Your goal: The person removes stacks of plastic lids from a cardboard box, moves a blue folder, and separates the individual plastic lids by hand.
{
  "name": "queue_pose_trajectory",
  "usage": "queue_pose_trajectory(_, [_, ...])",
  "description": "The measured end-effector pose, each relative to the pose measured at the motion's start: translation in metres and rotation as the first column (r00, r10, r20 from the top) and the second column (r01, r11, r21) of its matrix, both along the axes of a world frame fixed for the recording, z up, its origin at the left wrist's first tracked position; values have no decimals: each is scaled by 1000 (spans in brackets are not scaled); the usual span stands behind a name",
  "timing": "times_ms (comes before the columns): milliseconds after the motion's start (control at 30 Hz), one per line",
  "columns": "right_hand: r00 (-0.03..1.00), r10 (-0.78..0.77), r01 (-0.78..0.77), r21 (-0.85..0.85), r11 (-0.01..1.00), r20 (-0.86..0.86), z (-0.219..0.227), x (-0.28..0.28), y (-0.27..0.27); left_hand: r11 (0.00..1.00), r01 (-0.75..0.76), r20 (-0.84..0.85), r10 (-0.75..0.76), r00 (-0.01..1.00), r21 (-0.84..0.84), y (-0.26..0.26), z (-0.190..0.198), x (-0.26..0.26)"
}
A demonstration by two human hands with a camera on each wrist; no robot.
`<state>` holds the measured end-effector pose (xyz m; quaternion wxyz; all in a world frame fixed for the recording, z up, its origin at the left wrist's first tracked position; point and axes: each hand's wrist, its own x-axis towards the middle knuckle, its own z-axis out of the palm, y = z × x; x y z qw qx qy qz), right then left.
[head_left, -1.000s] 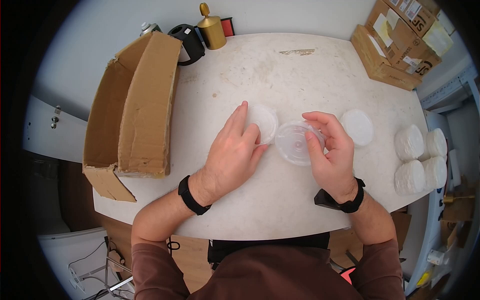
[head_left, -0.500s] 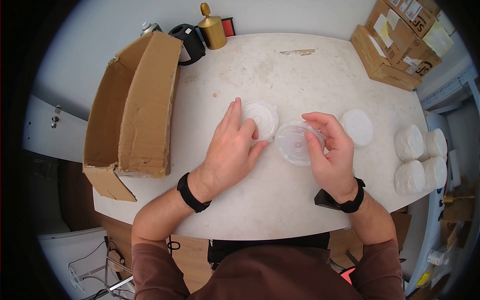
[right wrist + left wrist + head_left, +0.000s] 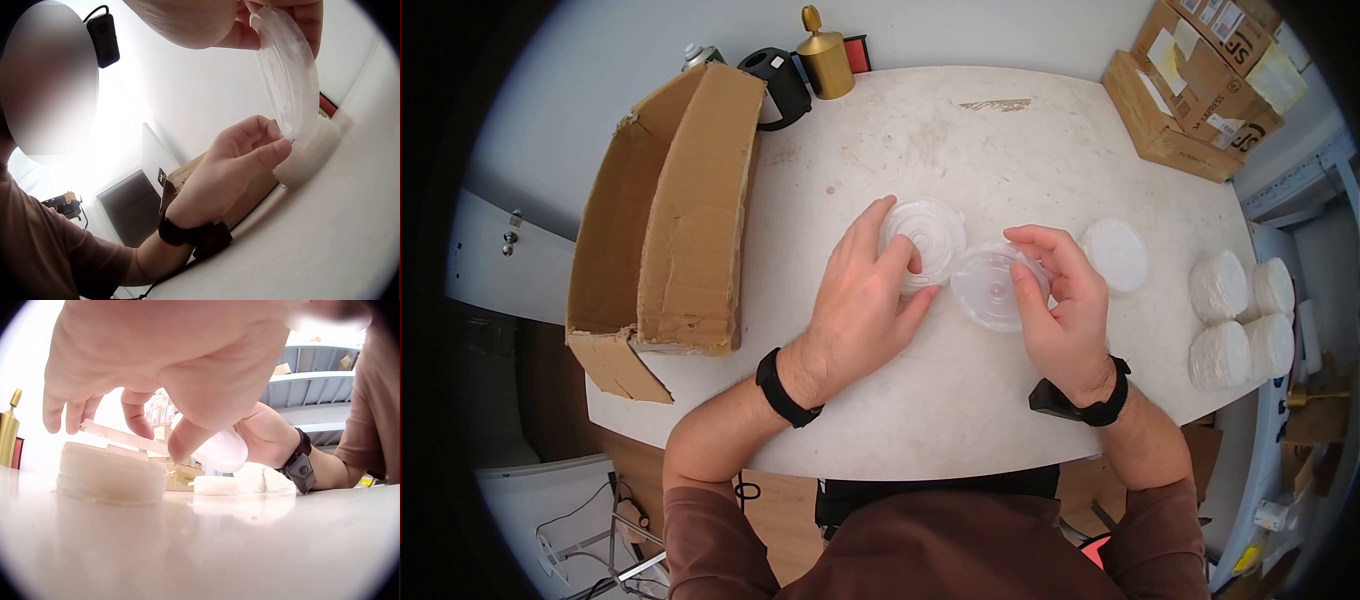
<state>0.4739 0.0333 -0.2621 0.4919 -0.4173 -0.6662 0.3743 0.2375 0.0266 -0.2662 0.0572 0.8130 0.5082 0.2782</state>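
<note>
My left hand [image 3: 860, 295] grips a clear round plastic lid [image 3: 933, 240] between thumb and fingers. In the left wrist view that lid slants just above a whitish round stack [image 3: 109, 478] standing on the table. Beside it, my right hand [image 3: 1068, 310] pinches another clear plastic lid [image 3: 983, 290] by its right edge, thumb on top. This lid appears tilted and raised off the table in the right wrist view, its lower edge close to the left thumb. Right of that hand lies a white round stack [image 3: 1116, 256].
Several wrapped white round stacks [image 3: 1220, 285] stand by the table's right edge. A long open cardboard box [image 3: 700, 215] is on the left. Behind it are a black jug-like container [image 3: 777, 90] and a gold canister [image 3: 826, 68]. Cardboard parcels [image 3: 1200, 85] sit at the back right.
The lid at my left hand has come up and shifted right, towards the lid in the right hand. The left fingers moved slightly with it. My right hand has kept still.
</note>
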Motion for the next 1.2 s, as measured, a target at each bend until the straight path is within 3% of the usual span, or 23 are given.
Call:
queue_pose_trajectory(133, [1000, 0, 0, -6, 1000, -3, 1, 0, 0, 998, -49, 17, 48, 999, 40, -4, 3, 3])
queue_pose_trajectory(233, [1000, -7, 6, 16, 1000, 10, 1, 0, 0, 995, -95, -32, 96, 995, 26, -5, -1, 3])
queue_pose_trajectory(300, [1000, -5, 5, 21, 1000, 10, -1, 1, 1, 991, -131, -149, 132, 980, 15, -6, -4, 3])
queue_pose_trajectory(533, [1000, -8, 8, 13, 1000, -2, 1, 0, 0, 990, -142, -254, 133, 958, -14, -5, -7, 3])
queue_pose_trajectory(833, [1000, -11, 11, 29, 1000, 2, 0, 0, 0, 996, 3, -123, -13, 992, -87, -4, -3, 4])
queue_pose_trajectory(900, [1000, -10, 10, 29, 1000, 0, -1, 0, 0, 991, 26, -259, -60, 964, -131, -4, -8, 3])
queue_pose_trajectory(1200, [1000, 2, -2, 4, 1000, -7, 0, 0, 0, 993, 87, -339, -111, 934, -86, -1, -14, 2])
